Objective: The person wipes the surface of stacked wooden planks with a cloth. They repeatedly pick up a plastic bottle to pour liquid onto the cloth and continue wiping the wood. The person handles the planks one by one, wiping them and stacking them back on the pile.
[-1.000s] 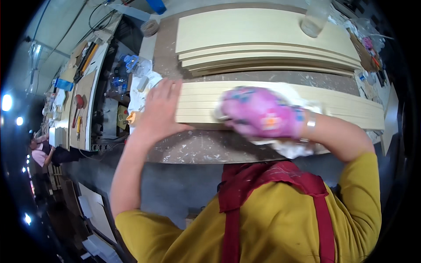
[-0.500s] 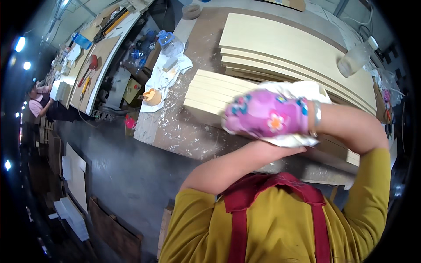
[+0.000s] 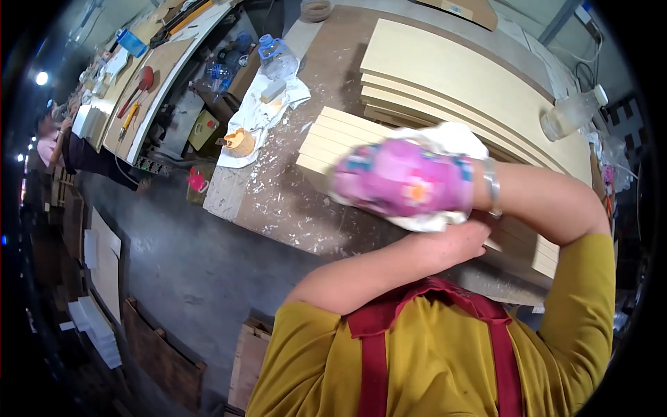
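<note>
My right hand (image 3: 399, 179) wears a purple flowered glove and is blurred by motion. It grips a white cloth (image 3: 455, 139) against the top of a row of narrow pale boards (image 3: 337, 135) laid side by side. Cloth bulges out above and below the glove. My left hand (image 3: 462, 243) is bare and lies at the near side of these boards, just below my right wrist. Its fingers are mostly hidden, so their grip cannot be made out. The right end of the boards (image 3: 547, 256) shows beyond my right forearm.
Behind lies a stack of wide pale panels (image 3: 445, 66), with a clear bottle (image 3: 573, 115) on it. To the left are a cup of orange-brown paste (image 3: 240, 142), a white rag (image 3: 281, 111) and a blue-capped jug (image 3: 276, 57). A person (image 3: 52, 142) stands at another bench.
My gloved right hand has slid left along the boards with the cloth. My left hand remains near the front side, showing slightly more. The view has shifted a little.
</note>
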Tool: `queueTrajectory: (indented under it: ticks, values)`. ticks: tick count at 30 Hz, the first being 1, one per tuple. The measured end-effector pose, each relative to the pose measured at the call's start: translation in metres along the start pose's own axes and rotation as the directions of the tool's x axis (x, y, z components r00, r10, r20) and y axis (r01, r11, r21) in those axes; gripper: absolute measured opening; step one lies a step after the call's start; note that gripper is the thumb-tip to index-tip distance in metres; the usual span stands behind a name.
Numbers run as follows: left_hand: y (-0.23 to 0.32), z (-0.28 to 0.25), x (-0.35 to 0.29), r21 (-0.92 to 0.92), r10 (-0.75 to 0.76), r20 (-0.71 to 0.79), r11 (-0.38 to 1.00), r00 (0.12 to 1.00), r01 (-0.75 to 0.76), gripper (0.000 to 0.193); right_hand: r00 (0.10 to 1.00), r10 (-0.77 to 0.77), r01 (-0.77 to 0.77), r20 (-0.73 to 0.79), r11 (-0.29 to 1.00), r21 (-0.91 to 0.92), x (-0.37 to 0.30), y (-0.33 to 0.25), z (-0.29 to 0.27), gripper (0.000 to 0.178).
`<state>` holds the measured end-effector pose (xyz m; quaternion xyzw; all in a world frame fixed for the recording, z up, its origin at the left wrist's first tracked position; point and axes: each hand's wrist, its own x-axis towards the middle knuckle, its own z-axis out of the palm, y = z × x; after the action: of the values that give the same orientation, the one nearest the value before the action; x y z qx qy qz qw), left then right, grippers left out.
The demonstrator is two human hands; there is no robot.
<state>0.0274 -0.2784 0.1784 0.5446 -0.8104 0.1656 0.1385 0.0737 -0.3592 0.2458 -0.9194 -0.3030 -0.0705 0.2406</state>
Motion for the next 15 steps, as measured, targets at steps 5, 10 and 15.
queueTrajectory:
  ticks: [5, 10, 15]
  values:
    - [0.006, -0.008, 0.019, -0.919, -0.296, 0.244, 0.233, 0.924, 0.317, 0.041, 0.981, 0.193, -0.193, -0.004, 0.979, -0.059, 0.072, 0.009, 0.017, 0.021]
    - [-0.009, -0.019, 0.029, -0.467, -0.108, 0.58, 0.768, 0.807, 0.438, 0.061, 0.989, 0.144, -0.144, 0.006, 0.977, 0.159, -0.031, 0.01, -0.022, 0.025]
    - [-0.024, -0.04, 0.037, -0.277, -0.083, 0.312, 0.945, 0.947, 0.174, 0.083, 0.871, 0.491, -0.491, -0.01, 0.871, -0.033, -0.123, -0.025, -0.101, 0.022]
